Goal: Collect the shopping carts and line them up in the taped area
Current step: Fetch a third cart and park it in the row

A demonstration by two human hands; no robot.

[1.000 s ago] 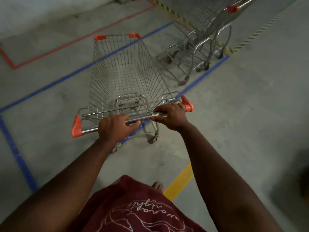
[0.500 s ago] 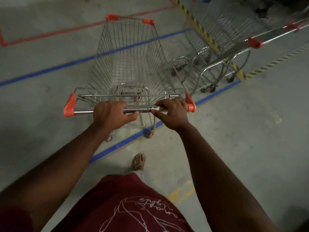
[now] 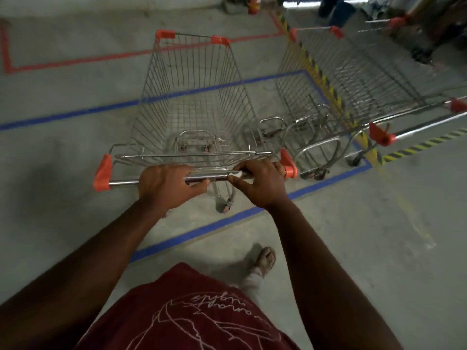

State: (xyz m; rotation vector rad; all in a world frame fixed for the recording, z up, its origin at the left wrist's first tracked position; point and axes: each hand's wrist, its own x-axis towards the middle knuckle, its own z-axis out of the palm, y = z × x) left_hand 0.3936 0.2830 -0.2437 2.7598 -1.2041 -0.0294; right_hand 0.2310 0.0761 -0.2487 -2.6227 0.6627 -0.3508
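Observation:
A wire shopping cart (image 3: 194,102) with orange corner caps stands in front of me, its basket inside the blue-taped area (image 3: 202,229). Both hands grip its chrome handle bar (image 3: 123,183): my left hand (image 3: 166,185) near the middle, my right hand (image 3: 262,181) close to the right orange end cap. A second cart (image 3: 348,79) stands parallel on the right, its handle (image 3: 417,128) reaching to the frame's right edge. The first cart's rear wheel (image 3: 225,207) sits just inside the front blue line.
Red tape (image 3: 75,62) marks another zone at the far left. Yellow-black hazard tape (image 3: 318,72) runs under the right cart and along the floor to the right. Dark clutter and a red cylinder (image 3: 252,5) stand along the far wall. My sandalled foot (image 3: 265,257) is behind the blue line.
The cart has rolled forward across the blue line and turned to lie parallel with the right cart, which is now closer. Both hands kept their grip on the handle.

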